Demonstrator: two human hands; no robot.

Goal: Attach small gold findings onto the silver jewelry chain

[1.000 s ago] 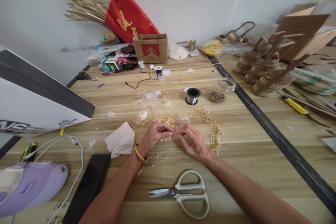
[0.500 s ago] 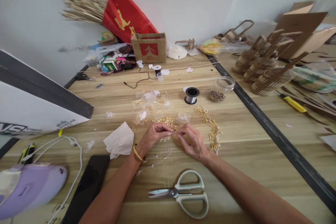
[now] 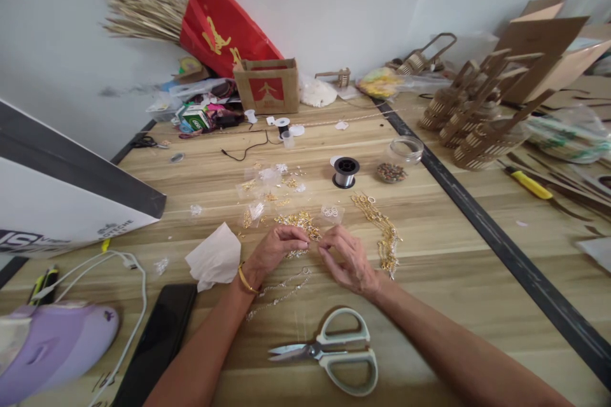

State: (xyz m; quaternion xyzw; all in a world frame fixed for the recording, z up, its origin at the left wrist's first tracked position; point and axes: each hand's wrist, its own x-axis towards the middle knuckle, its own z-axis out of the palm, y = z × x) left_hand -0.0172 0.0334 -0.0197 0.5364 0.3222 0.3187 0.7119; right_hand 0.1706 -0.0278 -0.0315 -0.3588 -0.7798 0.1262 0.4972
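My left hand [image 3: 275, 249] is closed in a pinch, thumb against forefinger, with something too small to name at its fingertips. Facing it, my right hand [image 3: 347, 261] also pinches, and what it holds cannot be made out. A narrow gap separates the two sets of fingertips. Just beyond them lies a pile of gold and silver beads [image 3: 305, 222], partly hidden by my fingers. A silver bead chain [image 3: 281, 297] rests beside my left wrist. To the right of my right hand is a bundle of gold chains [image 3: 386, 232]. White-handled scissors [image 3: 329, 351] lie between my forearms.
A wire spool [image 3: 345, 173] and a clear jar of beads [image 3: 392, 170] stand farther back. Left are a cloth [image 3: 214, 255], a black phone [image 3: 155, 343] and a purple device [image 3: 62, 350]. Small woven baskets [image 3: 487, 133] and a yellow cutter [image 3: 529, 183] sit at right.
My fingertips have drawn slightly apart from each other. The whole view has shifted a little, so things appear slightly farther left.
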